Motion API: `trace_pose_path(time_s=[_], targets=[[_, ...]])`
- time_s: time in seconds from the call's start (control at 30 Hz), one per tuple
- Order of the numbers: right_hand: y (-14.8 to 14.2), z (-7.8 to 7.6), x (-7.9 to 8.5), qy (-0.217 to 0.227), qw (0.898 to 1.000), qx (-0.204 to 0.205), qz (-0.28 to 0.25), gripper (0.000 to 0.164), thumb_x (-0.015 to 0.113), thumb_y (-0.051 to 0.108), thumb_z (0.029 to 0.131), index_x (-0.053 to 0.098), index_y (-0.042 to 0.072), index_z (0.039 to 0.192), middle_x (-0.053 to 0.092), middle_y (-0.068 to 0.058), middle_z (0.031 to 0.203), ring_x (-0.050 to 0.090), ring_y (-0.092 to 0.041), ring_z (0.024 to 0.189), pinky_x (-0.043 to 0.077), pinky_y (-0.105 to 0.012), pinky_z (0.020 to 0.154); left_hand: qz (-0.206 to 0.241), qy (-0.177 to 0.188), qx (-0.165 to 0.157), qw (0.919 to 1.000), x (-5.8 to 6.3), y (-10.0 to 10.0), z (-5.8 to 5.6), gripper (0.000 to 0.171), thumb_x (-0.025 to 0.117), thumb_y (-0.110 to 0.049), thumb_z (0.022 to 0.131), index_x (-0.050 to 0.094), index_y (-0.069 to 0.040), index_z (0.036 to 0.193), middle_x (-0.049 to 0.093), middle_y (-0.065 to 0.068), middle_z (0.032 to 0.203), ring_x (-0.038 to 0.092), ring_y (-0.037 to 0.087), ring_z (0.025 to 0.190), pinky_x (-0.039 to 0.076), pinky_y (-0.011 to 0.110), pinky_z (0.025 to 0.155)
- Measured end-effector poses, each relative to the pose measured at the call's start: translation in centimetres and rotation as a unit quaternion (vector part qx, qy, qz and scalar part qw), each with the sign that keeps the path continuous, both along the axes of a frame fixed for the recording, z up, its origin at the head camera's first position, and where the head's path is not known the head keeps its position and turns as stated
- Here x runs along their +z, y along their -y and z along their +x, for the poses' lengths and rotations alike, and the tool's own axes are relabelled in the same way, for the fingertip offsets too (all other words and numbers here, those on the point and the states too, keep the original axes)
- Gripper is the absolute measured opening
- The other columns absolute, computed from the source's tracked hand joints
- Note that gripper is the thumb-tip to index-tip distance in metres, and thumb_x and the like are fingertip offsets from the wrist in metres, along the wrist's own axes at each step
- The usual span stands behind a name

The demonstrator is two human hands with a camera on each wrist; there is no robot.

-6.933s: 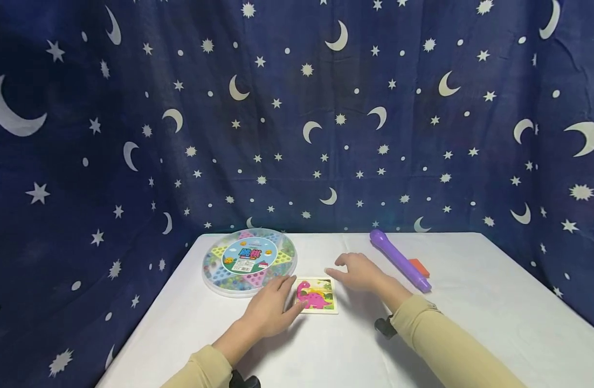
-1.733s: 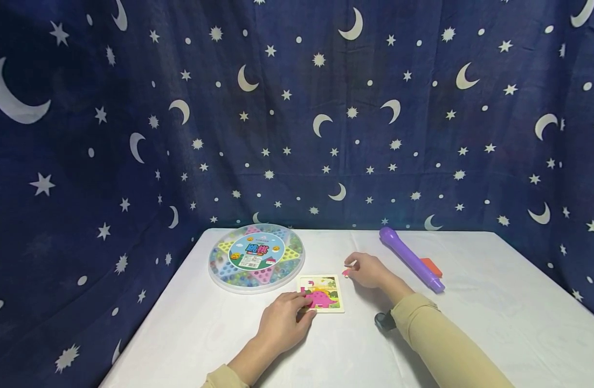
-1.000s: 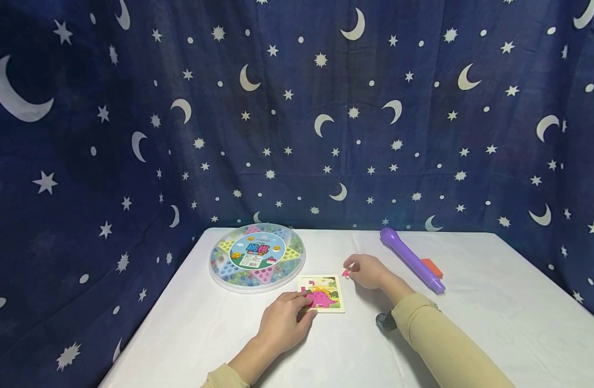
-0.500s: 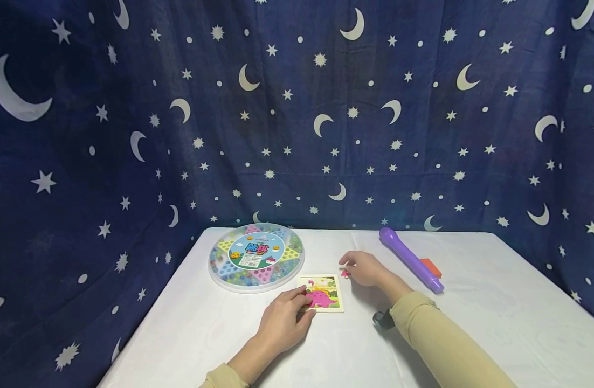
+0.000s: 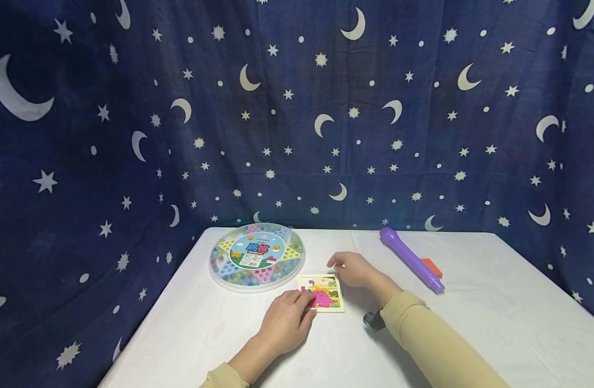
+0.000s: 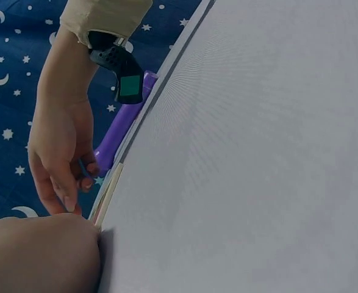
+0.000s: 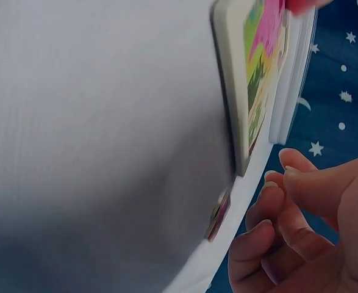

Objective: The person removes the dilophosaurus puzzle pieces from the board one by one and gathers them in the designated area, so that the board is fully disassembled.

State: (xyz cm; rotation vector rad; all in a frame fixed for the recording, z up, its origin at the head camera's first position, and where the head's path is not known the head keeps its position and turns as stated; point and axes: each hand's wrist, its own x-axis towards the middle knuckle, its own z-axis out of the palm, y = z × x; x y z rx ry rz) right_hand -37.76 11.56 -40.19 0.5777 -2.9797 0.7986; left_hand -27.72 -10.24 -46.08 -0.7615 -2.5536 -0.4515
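A small square jigsaw puzzle with a pink dinosaur in a pale frame lies flat on the white table. My left hand rests at its lower left, fingertips on the picture. At the upper left, a pale bare patch shows between picture parts. My right hand hovers at the puzzle's upper right corner, fingers loosely bent, nothing seen between them. In the right wrist view, a loose puzzle piece lies on the table just beyond the frame's corner, beside the right hand's fingers; the head view hides it behind that hand.
A round Chinese checkers box full of marbles stands just left of the puzzle. Back right lie a purple microphone-shaped stick and an orange block. A dark blue star-and-moon curtain surrounds the table's back and sides.
Over the last seconds my right hand pinched the loose pink piece beside the puzzle, released it, and moved left to the frame's corner. The left hand stays on the puzzle.
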Motion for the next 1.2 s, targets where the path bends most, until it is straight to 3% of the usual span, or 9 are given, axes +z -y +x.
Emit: trace_pose_path(time_s=[0.2, 0.67, 1.2], targets=[[1.1, 0.3, 0.0, 0.004, 1.0, 0.009, 0.001, 0.019, 0.061, 0.0, 0.097, 0.074, 0.012, 0.106, 0.071, -0.006, 0.105, 0.065, -0.028, 0.106, 0.05, -0.051, 0.099, -0.023, 0.019, 0.003, 0.9995, -0.1, 0.0, 0.2, 0.039, 0.055, -0.031, 0.105, 0.064, -0.018, 0.14, 0.062, 0.007, 0.131, 0.056, 0.026, 0.126, 0.044, 0.047, 0.105], [3.6, 1.0, -0.4, -0.005, 0.998, 0.048, 0.033, 0.02, 0.066, 0.0, 0.094, 0.075, 0.016, 0.102, 0.07, -0.004, 0.099, 0.065, -0.026, 0.101, 0.051, -0.049, 0.099, -0.034, 0.019, -0.003, 0.9993, -0.1, 0.0, 0.3, 0.039, 0.053, -0.031, 0.106, 0.063, -0.015, 0.14, 0.06, 0.009, 0.133, 0.054, 0.027, 0.126, 0.043, 0.048, 0.106], [4.6, 1.5, -0.1, 0.014, 0.996, 0.056, 0.074, 0.026, 0.067, -0.003, 0.09, 0.074, 0.018, 0.103, 0.064, -0.005, 0.095, 0.062, -0.024, 0.092, 0.053, -0.048, 0.096, -0.034, 0.03, -0.003, 0.999, -0.1, 0.0, 0.3, 0.041, 0.052, -0.032, 0.106, 0.062, -0.016, 0.142, 0.058, 0.01, 0.136, 0.052, 0.027, 0.129, 0.042, 0.049, 0.108]])
